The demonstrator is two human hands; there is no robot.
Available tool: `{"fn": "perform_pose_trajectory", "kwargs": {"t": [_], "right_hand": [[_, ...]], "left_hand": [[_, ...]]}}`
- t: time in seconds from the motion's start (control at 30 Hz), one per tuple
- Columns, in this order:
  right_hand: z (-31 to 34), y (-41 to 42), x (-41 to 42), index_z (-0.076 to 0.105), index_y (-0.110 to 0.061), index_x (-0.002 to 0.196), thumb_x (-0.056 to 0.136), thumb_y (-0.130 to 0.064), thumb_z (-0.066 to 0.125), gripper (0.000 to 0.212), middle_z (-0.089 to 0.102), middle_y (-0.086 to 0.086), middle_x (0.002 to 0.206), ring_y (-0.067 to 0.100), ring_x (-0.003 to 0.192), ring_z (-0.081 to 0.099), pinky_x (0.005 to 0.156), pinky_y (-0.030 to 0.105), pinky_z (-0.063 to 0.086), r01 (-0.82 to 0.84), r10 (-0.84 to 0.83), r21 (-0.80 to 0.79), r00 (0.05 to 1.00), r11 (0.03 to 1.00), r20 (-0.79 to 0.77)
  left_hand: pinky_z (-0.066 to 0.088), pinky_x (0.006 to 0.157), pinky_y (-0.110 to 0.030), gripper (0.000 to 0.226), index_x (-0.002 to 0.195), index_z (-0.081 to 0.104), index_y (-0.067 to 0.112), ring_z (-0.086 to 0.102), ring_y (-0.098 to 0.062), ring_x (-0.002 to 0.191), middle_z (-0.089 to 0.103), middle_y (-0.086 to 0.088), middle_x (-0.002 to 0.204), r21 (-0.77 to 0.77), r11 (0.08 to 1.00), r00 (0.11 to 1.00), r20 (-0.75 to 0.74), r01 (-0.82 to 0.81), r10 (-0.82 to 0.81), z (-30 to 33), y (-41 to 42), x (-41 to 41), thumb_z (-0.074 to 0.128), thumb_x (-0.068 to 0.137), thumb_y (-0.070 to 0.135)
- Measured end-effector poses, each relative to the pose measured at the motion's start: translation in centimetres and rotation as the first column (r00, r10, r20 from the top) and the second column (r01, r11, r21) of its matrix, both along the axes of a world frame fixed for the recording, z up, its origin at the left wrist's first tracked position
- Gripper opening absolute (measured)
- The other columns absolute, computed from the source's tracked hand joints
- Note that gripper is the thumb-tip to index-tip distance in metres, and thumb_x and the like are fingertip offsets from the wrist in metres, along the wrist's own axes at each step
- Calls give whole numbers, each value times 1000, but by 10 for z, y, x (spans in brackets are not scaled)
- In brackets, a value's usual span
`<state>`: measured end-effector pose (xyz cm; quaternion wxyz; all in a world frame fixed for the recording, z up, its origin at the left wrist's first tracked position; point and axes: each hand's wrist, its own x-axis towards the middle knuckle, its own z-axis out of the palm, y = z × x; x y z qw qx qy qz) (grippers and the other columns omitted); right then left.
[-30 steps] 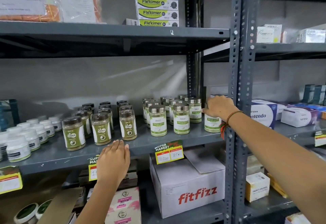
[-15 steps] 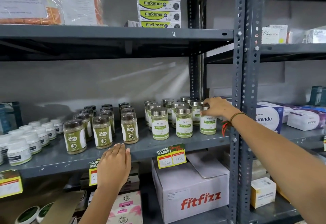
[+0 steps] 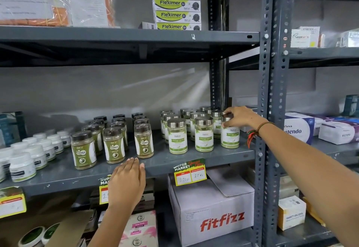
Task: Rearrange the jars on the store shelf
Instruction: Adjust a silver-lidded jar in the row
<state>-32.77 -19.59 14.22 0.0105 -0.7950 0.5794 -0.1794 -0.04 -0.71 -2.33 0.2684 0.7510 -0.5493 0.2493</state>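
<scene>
Several silver-lidded Moringa jars (image 3: 177,136) stand in rows on the grey middle shelf (image 3: 194,158). The rightmost front Moringa jar (image 3: 230,137) stands upright in line with the front row, and my right hand (image 3: 240,116) grips its silver lid from above. Left of them stand several dark-lidded Gaska jars (image 3: 83,149) in three rows. Small white jars (image 3: 22,166) fill the shelf's left end. My left hand (image 3: 127,184) rests flat on the shelf's front edge with fingers extended, holding nothing.
A perforated grey upright (image 3: 270,110) stands just right of my right wrist. Price tags (image 3: 190,172) hang from the shelf edge. A fitfizz carton (image 3: 211,209) sits below. Fleximer boxes (image 3: 176,4) stack on the upper shelf. White medicine boxes (image 3: 299,128) lie on the right bay.
My right hand has slid the rightmost Moringa jar leftward, bringing it into line with the front row. The left hand has stayed on the shelf edge.
</scene>
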Motion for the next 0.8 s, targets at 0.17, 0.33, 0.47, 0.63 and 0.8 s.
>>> {"fn": "perform_pose_trajectory", "kwargs": {"t": [0.17,0.33,0.47,0.63,0.8], "right_hand": [[1,7,10,42,-23,145,85,-57,60,71,59,13,133,32,119,58,98,47,48,-31,36,-221,999,975,15],[3,25,37,48,-21,144,86,-65,54,73,52,8,146,29,133,49,114,49,31,-242,239,-225,970,944,-38],[-1,27,50,44,-22,146,82,-63,62,78,56,8,141,28,129,52,116,50,28,-288,270,-142,953,947,-137],[-10,22,56,50,-24,141,79,-61,65,73,64,6,130,28,123,58,111,49,36,-309,290,-178,949,934,-124],[-9,20,56,56,-24,135,80,-53,69,63,68,3,119,24,114,61,108,45,39,-294,280,-179,955,939,-99]], "left_hand": [[51,88,-43,48,106,70,3,66,-29,100,71,-14,106,-6,1000,1000,2,-5,5,1,0,-1,38,92,35],[51,90,-43,53,108,69,3,65,-29,102,71,-14,108,2,1000,1000,2,-10,10,0,-1,0,31,93,38],[50,90,-42,54,108,69,4,65,-27,103,71,-14,108,8,1000,1000,4,-9,9,-1,-2,1,30,93,38],[50,92,-42,55,109,69,4,65,-26,104,71,-13,109,6,1000,1000,3,-3,3,-1,-3,3,30,94,39],[50,91,-42,55,109,69,4,65,-26,104,70,-13,110,3,1000,1000,1,5,-5,-1,-2,2,29,94,39]]}}
